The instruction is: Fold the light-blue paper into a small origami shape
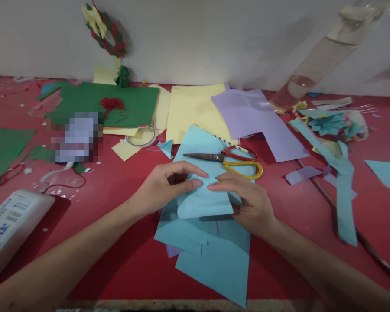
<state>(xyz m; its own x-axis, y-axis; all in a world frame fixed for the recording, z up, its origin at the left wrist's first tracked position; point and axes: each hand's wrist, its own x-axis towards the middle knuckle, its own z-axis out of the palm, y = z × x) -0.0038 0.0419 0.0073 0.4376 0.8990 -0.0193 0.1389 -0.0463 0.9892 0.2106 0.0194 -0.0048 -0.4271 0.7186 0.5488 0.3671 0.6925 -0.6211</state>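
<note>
A small folded piece of light blue paper (203, 200) lies on a pile of larger light blue sheets (217, 260) on the red table (117, 242). My left hand (164, 186) pinches the piece's upper left edge with curled fingers. My right hand (245, 197) presses its right side, fingertips meeting the left hand's over the fold. Scissors (227, 161) with red and yellow handles rest shut on the blue paper just beyond my fingers.
Yellow sheets (193, 110), a purple sheet (256, 121) and green paper (107, 102) lie further back by the wall. A tape roll (142, 138) sits left of centre. Blue strips (342, 182) trail at right. A clear bottle (315, 60) leans at the back right. A white box (9, 225) sits at left.
</note>
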